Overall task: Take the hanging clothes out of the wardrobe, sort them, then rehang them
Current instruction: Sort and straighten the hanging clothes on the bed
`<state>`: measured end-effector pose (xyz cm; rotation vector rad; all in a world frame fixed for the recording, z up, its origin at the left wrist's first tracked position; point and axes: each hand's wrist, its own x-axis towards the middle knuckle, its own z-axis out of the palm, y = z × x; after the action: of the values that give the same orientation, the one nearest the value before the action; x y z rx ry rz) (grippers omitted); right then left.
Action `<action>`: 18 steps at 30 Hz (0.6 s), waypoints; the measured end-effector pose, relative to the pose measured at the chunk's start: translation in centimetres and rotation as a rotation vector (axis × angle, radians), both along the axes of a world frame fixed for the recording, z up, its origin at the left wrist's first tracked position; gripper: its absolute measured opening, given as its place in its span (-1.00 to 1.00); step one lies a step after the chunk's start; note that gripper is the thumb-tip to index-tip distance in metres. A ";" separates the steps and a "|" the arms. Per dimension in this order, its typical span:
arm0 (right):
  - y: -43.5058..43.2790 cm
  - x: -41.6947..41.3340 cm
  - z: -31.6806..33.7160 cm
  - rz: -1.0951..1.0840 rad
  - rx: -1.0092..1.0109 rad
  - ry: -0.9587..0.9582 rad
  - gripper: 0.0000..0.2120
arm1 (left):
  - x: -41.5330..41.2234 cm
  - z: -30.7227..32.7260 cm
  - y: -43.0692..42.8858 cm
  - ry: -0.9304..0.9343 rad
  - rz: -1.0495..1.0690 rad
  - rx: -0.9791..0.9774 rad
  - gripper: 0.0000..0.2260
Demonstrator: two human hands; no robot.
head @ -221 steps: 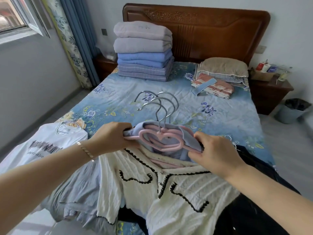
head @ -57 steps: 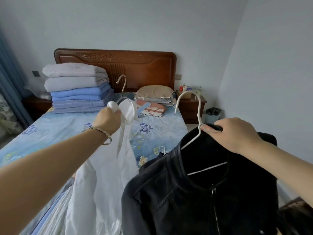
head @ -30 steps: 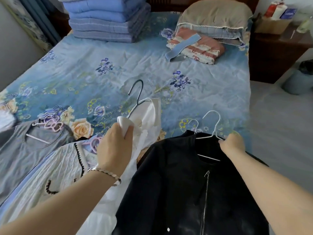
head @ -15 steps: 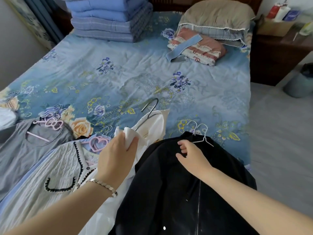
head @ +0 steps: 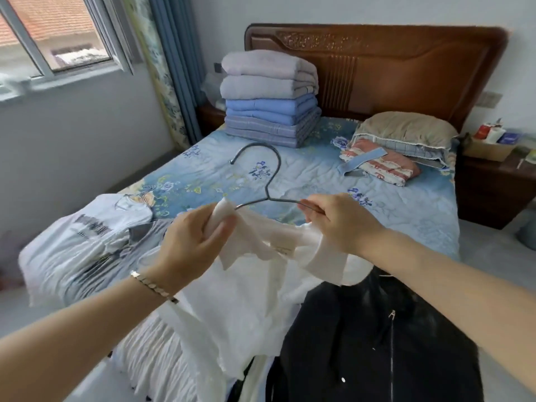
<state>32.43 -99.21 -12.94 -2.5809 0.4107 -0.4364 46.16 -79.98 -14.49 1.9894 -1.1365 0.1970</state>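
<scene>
We count one bed (head: 319, 175), filling mid-frame. One black jacket (head: 377, 343) lower right, one white shirt (head: 246, 300) lower centre, one printed T-shirt (head: 81, 236) at left, one stack of folded quilts (head: 269, 111) top centre. One wire hanger (head: 272, 181) at centre, hook up, spanning between the two hands, shirt draped from it. Left hand (head: 191, 242) fisted round bunched shirt fabric at the hanger's left end. Right hand (head: 339, 219) pinches the hanger's right arm plus the collar.

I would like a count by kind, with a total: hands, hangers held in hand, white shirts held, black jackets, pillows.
Hands: 2, left hand and right hand
Hanger held: 1
White shirt held: 1
Black jacket: 1
Pillow: 1
Total: 6
</scene>
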 end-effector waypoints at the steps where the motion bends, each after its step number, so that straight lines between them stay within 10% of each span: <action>1: 2.6 0.1 1.9 0.004 0.046 0.034 -0.61 | 0.4 1.1 2.3 0.009 -0.001 -0.024 -0.65; 9: 20.6 -1.5 12.5 0.142 0.209 0.269 -0.62 | 1.0 6.2 18.8 0.035 -0.054 -0.115 -0.61; 18: 25.9 -3.1 15.8 0.087 0.298 0.110 -0.71 | 1.1 9.2 23.5 0.328 -0.225 -0.279 -0.57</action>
<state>29.30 -73.26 2.90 -2.3272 0.3687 -0.1860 47.28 -56.47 -5.32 1.5667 -1.0454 -0.0831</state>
